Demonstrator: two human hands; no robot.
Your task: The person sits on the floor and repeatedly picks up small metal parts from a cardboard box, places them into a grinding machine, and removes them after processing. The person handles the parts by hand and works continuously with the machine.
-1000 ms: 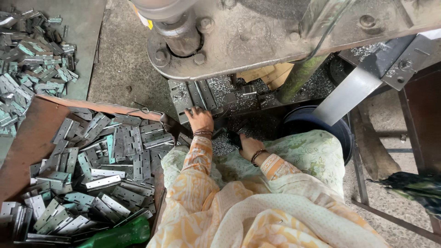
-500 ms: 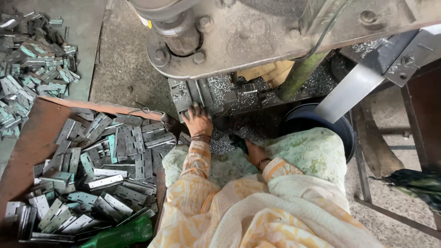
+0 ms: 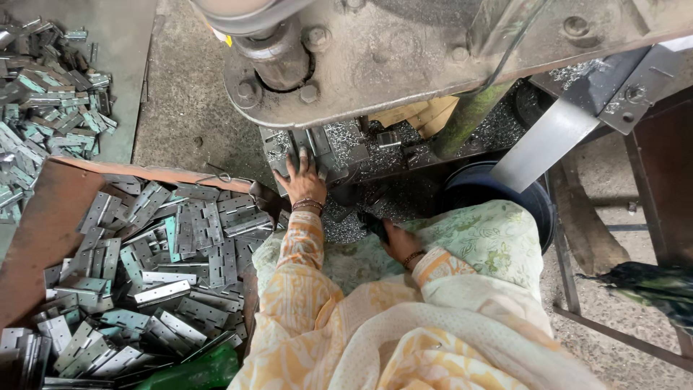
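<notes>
- Our left hand (image 3: 303, 177) now lies flat, fingers spread, on the metal plates of the press bed (image 3: 339, 144) at frame centre; half a second ago it sat a little lower.
- Our right hand (image 3: 397, 238) has drawn back toward the lap, its grip closed on a small dark piece (image 3: 372, 224).
- Crate of hinges (image 3: 159, 267) lower left.

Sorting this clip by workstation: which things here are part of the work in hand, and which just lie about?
In hand:
left hand flat on the press bed
right hand low beside the metal shavings
tray of hinge plates

Lying about:
far pile of plates
green bottle
dark bucket
</notes>
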